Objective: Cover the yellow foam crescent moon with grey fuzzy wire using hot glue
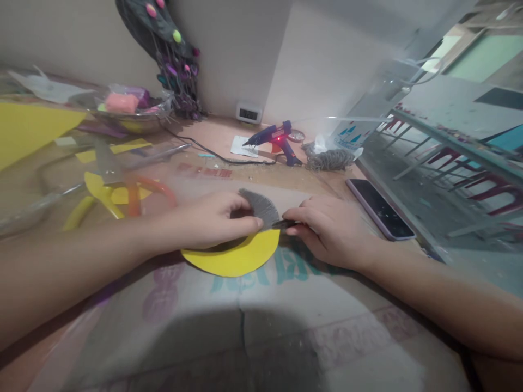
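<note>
A round yellow disc (pixel 235 258) lies on the cardboard, its far part covered by a grey, finely ridged layer (pixel 263 208) that looks like yarn. My left hand (pixel 220 215) rests across the disc and holds it, fingers curled and thumb pressed at the border of grey and yellow. At the disc's right edge, my right hand (pixel 322 226) is closed in a pinch on a small dark pointed thing (pixel 286 223). Its tip touches the edge of the grey layer; its kind cannot be made out. My left hand hides the disc's left side.
Behind my hands lie a blue glue gun (pixel 272 136) with a red light and a grey yarn bundle (pixel 330 158). A phone (pixel 379 209) lies at right near the table edge. At left are orange-handled scissors (pixel 151 190), blurred, yellow sheets (pixel 32 133) and a bowl (pixel 131 120).
</note>
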A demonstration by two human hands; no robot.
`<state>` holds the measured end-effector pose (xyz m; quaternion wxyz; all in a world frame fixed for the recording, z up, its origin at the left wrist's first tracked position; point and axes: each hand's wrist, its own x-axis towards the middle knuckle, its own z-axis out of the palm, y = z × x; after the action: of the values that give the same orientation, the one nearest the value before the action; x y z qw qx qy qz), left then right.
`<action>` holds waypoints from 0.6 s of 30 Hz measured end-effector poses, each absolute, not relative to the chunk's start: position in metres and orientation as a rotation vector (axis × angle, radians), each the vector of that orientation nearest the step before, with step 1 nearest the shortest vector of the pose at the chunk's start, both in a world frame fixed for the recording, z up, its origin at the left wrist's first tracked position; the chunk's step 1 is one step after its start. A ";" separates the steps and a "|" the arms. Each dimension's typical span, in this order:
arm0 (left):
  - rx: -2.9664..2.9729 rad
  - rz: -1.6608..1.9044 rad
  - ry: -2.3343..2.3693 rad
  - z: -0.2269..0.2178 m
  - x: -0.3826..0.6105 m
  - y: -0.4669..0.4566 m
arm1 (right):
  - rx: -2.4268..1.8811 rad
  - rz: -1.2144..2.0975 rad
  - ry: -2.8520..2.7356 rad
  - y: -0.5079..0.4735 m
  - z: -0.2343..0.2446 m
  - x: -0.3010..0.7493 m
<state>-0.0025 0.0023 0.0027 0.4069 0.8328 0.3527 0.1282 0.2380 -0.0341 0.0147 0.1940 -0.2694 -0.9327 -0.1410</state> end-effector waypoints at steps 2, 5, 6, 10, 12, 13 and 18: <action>2.093 0.307 0.909 0.001 -0.003 0.003 | -0.769 -0.382 -2.615 -0.035 0.015 0.238; 2.077 0.321 0.881 0.000 -0.002 0.003 | -0.788 -0.378 -2.613 -0.036 0.016 0.238; 2.074 0.334 0.862 0.000 -0.002 0.003 | -0.791 -0.380 -2.613 -0.036 0.016 0.238; 2.086 0.353 0.835 0.000 -0.001 0.004 | -0.793 -0.395 -2.632 -0.036 0.016 0.237; 2.095 0.359 0.830 0.000 -0.001 0.005 | -0.785 -0.404 -2.642 -0.035 0.015 0.236; 2.097 0.359 0.827 0.000 -0.001 0.005 | -0.779 -0.408 -2.643 -0.035 0.015 0.236; 2.119 0.301 0.827 0.001 -0.002 0.005 | -0.732 -0.413 -2.643 -0.033 0.015 0.236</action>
<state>-0.0022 0.0052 0.0008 0.4108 0.8420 0.3287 0.1195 0.2363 -0.0332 0.0153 0.1832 -0.2596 -0.9368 -0.1465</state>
